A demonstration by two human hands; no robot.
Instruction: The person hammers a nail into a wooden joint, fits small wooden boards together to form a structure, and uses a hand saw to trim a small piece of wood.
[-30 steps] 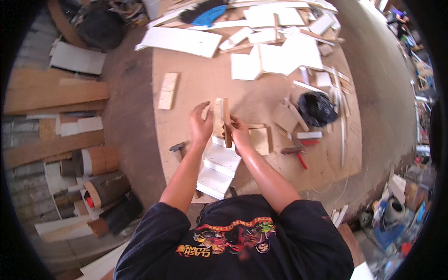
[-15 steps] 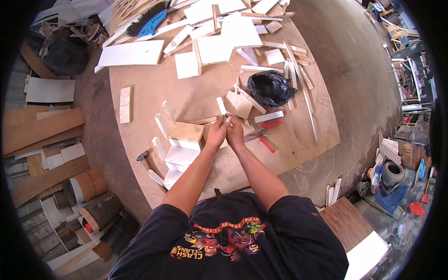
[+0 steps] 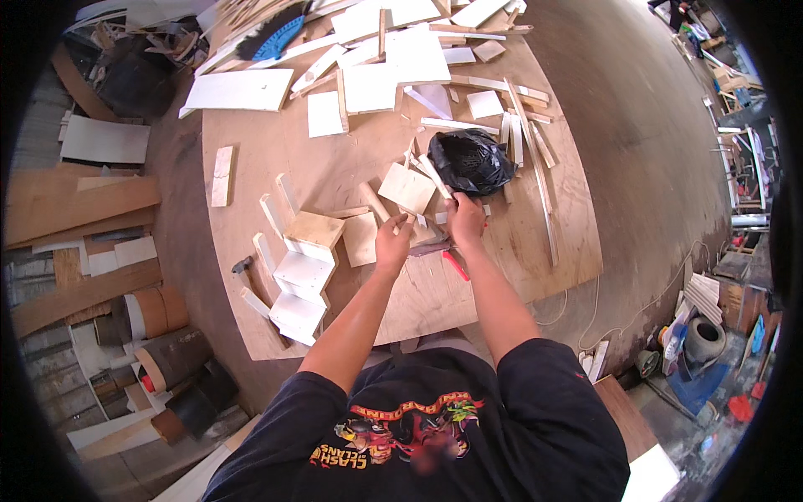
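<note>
My left hand [image 3: 393,243] is closed with its fingertips on the lower end of a short wooden strip [image 3: 374,202], which points up and away. A square pale board [image 3: 406,188] lies just beyond it. My right hand [image 3: 465,219] reaches to the near end of a white-edged strip [image 3: 437,174], beside a black plastic bag [image 3: 473,161]. Its fingertips are partly hidden, so whether it grips the strip does not show. Below the hands lies a tool with a dark flat part [image 3: 428,248], next to a red handle [image 3: 456,265].
A stepped white-and-wood assembly [image 3: 303,269] stands at the left, with a hammer [image 3: 242,265] beside it. White boards [image 3: 418,57] and long strips [image 3: 535,197] lie across the far and right parts of the plywood table [image 3: 577,243]. A lone block [image 3: 222,176] lies far left.
My hands have separated: the right moved right toward the bag, while the left stays near the middle. The short strip in the left hand has tilted to the left.
</note>
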